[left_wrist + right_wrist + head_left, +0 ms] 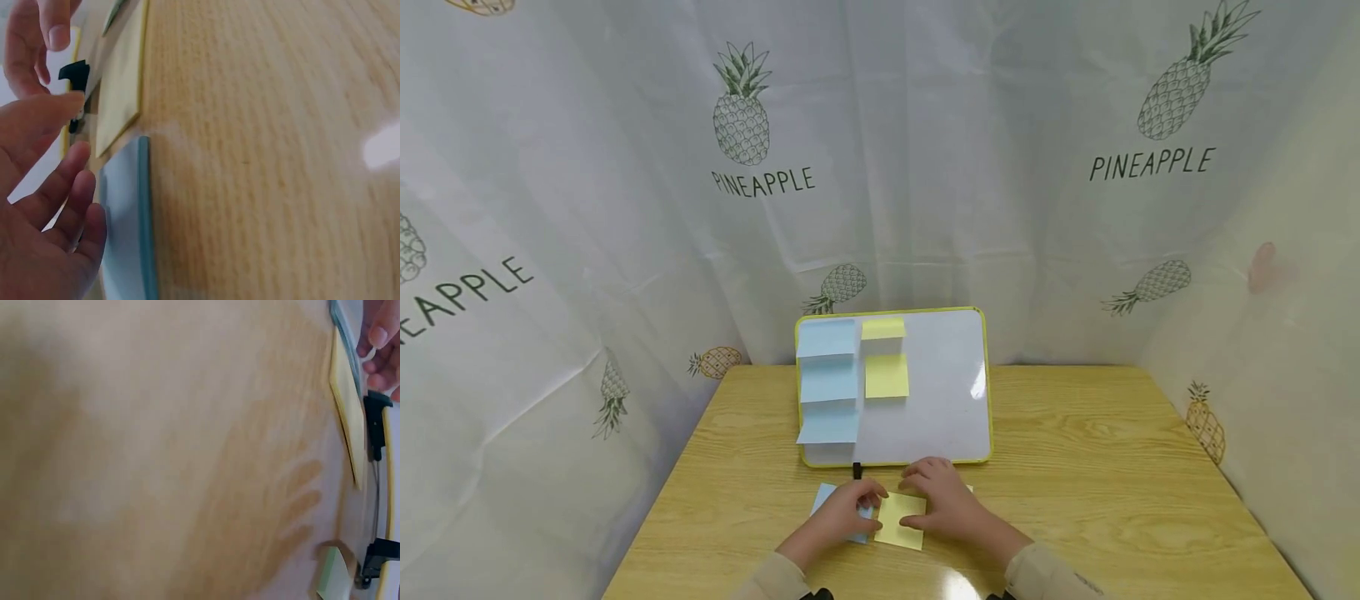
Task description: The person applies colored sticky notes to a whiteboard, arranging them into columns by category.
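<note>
A yellow sticky-note pad [895, 531] lies on the table between my two hands. My left hand [846, 510] hovers over a blue sticky-note pad [822, 498], with loosely bent fingers near the yellow pad's left side and nothing in its grasp. In the left wrist view its thumb and fingers stand apart above the blue pad. My right hand [951, 504] is at the yellow pad's right side, thumb and fingers spread; whether the thumb touches the pad I cannot tell. Behind it a pale green pad [334, 578] is mostly hidden in the head view.
Beyond the hands stands a whiteboard [943, 383] with a yellow frame. Three blue notes [827, 379] form its left column; two yellow notes [887, 377] are beside them. Black stand clips [377, 419] show at its lower edge. A pineapple-print curtain [925, 167] surrounds the wooden table [1090, 467].
</note>
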Demonstrator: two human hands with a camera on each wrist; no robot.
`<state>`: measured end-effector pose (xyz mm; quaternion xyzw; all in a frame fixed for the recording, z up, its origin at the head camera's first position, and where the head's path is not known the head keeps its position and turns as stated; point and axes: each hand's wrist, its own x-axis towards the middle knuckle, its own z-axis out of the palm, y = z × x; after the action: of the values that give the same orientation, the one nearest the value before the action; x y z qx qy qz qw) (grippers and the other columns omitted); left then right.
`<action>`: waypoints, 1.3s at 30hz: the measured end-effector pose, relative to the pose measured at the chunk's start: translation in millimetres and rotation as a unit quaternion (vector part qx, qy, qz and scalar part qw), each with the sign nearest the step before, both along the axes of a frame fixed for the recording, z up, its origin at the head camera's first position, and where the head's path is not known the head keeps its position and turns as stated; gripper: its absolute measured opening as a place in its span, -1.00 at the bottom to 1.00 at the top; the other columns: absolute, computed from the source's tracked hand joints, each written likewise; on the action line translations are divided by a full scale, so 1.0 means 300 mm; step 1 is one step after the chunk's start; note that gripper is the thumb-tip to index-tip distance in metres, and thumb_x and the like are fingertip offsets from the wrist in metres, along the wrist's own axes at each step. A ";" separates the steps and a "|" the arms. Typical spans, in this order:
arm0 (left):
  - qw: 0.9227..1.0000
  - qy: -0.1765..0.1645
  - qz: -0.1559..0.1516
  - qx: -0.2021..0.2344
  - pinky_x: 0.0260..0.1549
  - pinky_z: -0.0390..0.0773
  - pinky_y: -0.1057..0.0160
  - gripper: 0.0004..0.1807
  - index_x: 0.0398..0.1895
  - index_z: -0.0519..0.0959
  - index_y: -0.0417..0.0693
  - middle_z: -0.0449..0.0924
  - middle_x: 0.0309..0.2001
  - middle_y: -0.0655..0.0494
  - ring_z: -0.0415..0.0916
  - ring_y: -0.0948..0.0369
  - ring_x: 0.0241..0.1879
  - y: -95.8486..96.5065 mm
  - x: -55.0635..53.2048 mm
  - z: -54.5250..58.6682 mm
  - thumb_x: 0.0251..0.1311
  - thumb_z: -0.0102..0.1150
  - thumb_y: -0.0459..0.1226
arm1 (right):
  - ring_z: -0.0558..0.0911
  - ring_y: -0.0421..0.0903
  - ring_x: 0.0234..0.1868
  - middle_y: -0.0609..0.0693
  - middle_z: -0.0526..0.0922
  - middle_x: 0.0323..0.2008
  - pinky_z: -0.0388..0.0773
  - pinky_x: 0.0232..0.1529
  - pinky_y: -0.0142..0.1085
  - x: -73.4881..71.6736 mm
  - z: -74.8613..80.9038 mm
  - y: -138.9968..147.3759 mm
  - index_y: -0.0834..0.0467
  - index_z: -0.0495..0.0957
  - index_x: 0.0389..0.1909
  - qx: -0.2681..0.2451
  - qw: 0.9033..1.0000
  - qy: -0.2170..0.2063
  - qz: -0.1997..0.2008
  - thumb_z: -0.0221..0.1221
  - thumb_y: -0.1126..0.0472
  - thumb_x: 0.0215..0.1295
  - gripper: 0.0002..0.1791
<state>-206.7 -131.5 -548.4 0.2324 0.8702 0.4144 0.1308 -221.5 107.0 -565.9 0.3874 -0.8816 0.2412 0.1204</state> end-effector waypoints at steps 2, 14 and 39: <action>1.000 0.002 -0.008 -0.010 -0.20 0.46 0.27 -0.60 -0.05 0.58 -0.06 0.52 -0.22 0.23 0.41 0.28 -0.24 -0.005 0.004 -0.011 0.01 0.47 -0.32 | 0.46 -0.12 0.05 -0.18 0.53 -0.01 0.39 0.05 -0.05 0.011 -0.014 0.001 -0.01 0.62 -0.11 -0.007 1.000 -0.016 0.015 0.44 -0.16 0.01 -0.53; 0.995 0.056 -0.033 -0.076 -0.06 0.40 0.24 -0.51 -0.11 0.56 0.14 0.39 -0.16 0.36 0.32 0.36 -0.14 -0.014 0.021 -0.061 -0.14 0.58 -0.14 | 0.42 -0.19 -0.01 -0.22 0.49 -0.06 0.40 0.04 -0.11 0.059 -0.063 0.004 -0.07 0.58 -0.17 -0.003 0.997 -0.057 0.048 0.35 -0.33 0.00 -0.49; 0.999 -0.022 -0.025 0.036 -0.19 0.42 0.29 -0.62 -0.09 0.59 -0.01 0.47 -0.22 0.29 0.36 0.35 -0.26 -0.029 -0.014 -0.076 0.01 0.49 -0.22 | 0.47 -0.20 -0.03 -0.23 0.55 -0.07 0.44 -0.02 -0.20 0.043 -0.040 0.020 -0.05 0.59 -0.11 -0.023 0.991 -0.121 0.048 0.37 -0.12 0.14 -0.63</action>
<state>-211.0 -140.3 -571.1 0.2492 0.8456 0.4470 0.1519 -208.8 113.0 -577.8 0.3940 -0.8644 0.3122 0.0107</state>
